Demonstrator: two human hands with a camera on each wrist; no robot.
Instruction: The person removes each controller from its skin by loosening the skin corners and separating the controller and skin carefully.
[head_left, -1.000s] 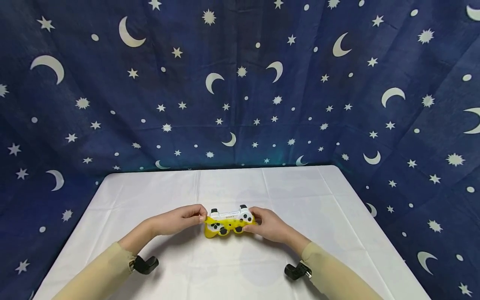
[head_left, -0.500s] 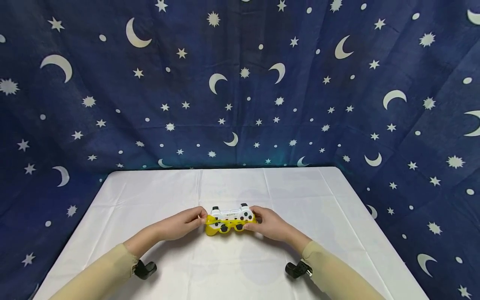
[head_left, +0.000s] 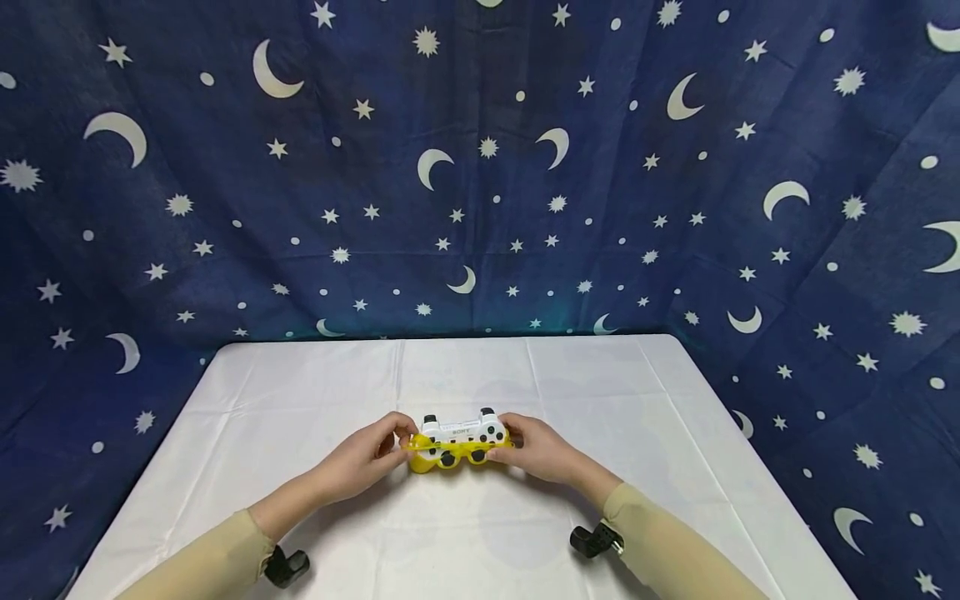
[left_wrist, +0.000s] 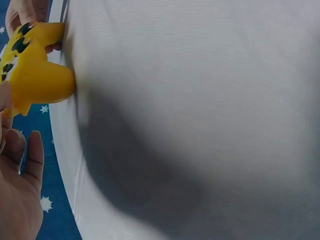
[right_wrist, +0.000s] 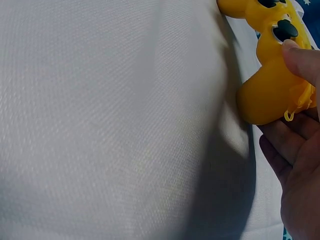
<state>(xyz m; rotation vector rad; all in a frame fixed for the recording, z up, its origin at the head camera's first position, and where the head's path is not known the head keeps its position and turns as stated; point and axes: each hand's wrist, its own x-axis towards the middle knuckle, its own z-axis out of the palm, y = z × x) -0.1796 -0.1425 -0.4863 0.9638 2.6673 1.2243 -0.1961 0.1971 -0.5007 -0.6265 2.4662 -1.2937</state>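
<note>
While the right hand (head_left: 542,450) grips the right end of the white controller (head_left: 452,433), the left hand (head_left: 366,457) pinches the yellow cover (head_left: 418,465) partly wrapped round it, 2 black sticks (head_left: 447,459) showing, over there by the middle of the white table (head_left: 472,533).

The game controller (head_left: 459,431) is white, with black thumbsticks (right_wrist: 286,30) and black buttons (head_left: 491,430), and the cover (head_left: 420,464) at its near side is strong yellow. The lettering (head_left: 461,432) seems dark, but it is too small to be certain. The tablecloth (head_left: 465,533) is plain white. The far curtain (head_left: 480,179) is deep blue, with a pattern of whitish moons (head_left: 266,77), stars (head_left: 426,42) and dots (head_left: 521,96). The left sleeve (head_left: 213,558) and the right sleeve (head_left: 660,542) are both plain beige.
</note>
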